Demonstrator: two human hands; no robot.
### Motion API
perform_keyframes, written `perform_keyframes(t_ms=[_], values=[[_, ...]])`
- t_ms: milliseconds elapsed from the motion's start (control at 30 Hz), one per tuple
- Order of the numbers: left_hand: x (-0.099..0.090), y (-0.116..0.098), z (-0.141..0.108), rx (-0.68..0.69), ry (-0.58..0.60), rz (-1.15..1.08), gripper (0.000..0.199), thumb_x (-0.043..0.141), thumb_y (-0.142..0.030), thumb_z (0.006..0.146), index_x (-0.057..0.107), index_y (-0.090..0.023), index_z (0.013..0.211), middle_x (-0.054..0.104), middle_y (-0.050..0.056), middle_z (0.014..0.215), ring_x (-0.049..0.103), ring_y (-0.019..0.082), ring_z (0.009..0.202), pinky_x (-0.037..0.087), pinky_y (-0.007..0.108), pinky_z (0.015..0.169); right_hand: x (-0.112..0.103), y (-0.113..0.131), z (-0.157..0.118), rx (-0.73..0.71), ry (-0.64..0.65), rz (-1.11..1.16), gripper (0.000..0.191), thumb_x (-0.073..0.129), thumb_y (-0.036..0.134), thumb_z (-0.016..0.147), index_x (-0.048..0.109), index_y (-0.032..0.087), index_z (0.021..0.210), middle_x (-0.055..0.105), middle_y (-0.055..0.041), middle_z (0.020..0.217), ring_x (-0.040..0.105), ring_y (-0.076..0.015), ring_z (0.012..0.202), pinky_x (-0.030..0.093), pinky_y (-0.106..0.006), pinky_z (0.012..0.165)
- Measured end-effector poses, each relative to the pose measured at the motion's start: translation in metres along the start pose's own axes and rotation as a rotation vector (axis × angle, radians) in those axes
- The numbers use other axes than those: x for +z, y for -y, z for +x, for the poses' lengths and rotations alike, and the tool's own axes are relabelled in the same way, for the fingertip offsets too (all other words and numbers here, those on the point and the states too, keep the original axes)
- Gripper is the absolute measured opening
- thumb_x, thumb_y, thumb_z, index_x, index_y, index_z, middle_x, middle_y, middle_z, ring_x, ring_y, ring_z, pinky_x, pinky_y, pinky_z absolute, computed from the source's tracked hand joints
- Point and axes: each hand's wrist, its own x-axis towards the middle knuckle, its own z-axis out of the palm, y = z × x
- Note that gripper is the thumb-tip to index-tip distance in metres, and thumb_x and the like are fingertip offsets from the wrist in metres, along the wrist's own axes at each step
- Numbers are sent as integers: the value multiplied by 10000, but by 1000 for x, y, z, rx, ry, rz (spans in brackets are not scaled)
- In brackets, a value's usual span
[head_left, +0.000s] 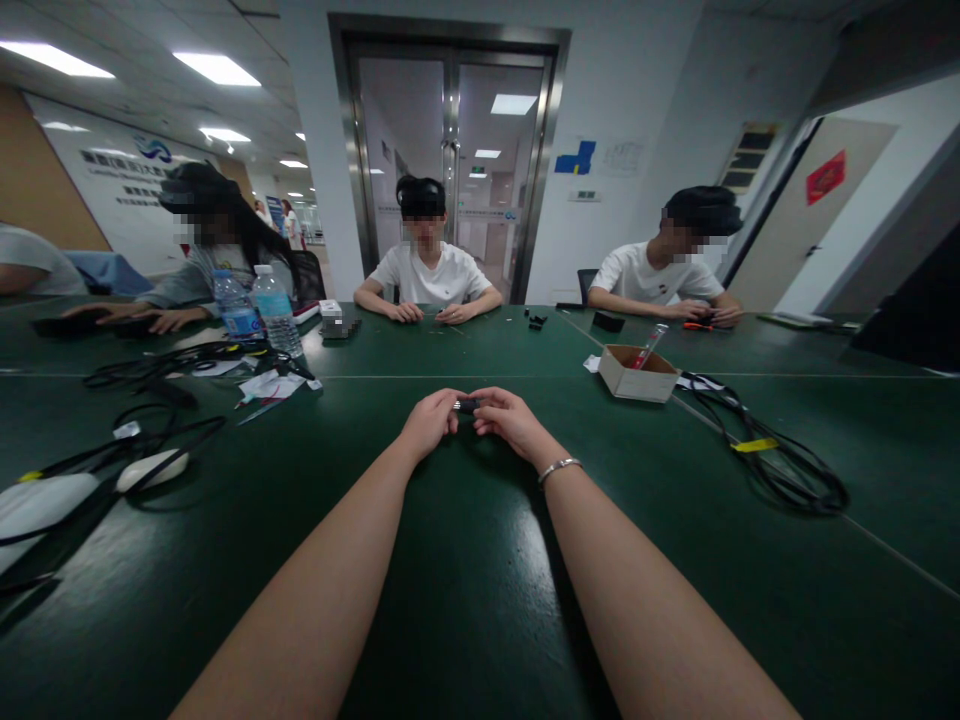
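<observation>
Two hands at the middle of the head view, both pinched onto one small dark piece (466, 406) with a pale metal end. Left hand (429, 422) gripping that metal end with curled fingertips, right hand (511, 420) closed over the dark end, knuckles nearly touching. Piece held just above the green table (480, 600), straight ahead, between the two forearms. Too small to tell whether one part or two joined.

Judged from this grip: best kept low over the table, wrists resting, so nothing rolls away if dropped. Better to hold by the fingertips only and keep both ends in line, without twisting hard on so little a part.

Counted, same view:
- One silver bracelet (559, 466), on the right wrist.
- One open cardboard box (637, 373), right of the hands and well apart, with one red-tipped tube (649, 346) leaning in it.
- Two water bottles (237, 306), upright, side by side at the far left.
- One coil of black cable (780, 465) with a yellow tag, on the right.
- One pale oval object (152, 468) among loose black leads on the left; number of leads impossible to tell.
- Three people seated across the table, hands near small items of their own; a fourth person's sleeve (30, 262) at the far left edge.
- One glass double door (450, 160) behind.
</observation>
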Motion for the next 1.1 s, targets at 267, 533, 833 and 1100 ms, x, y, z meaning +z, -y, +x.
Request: perform_keyframes(t_ms=[267,533,833,1100], values=[[0,6,3,7,-41,30,317,413,-289,830,599,-160,1051,525,-20,569,441,105,482,323,220,485,0,-1,1,-2,-5,-15,256,619,38,696,623,157,923,622,3,696,596,-84,552,521,-163,494],[1,9,4,26,-112,62,304,396,-411,879,551,-181,1003,503,-35,539,449,109,480,320,214,480,1,-4,4,-17,23,-95,288,634,70,678,577,173,940,615,18,705,575,-79,517,491,-175,475],[2,2,-9,91,-125,291,341,608,-520,753,552,-187,797,532,-26,624,480,121,582,338,227,533,11,-4,4,-137,-12,-638,253,755,107,569,571,155,736,553,46,637,492,-80,515,370,-173,441],[7,-37,-42,-68,237,198,411,456,-497,853,536,-186,1110,645,78,984,611,165,746,464,297,718,1,11,-20,79,163,-310,277,671,122,695,541,134,938,641,-5,715,538,-69,446,404,-154,387]])
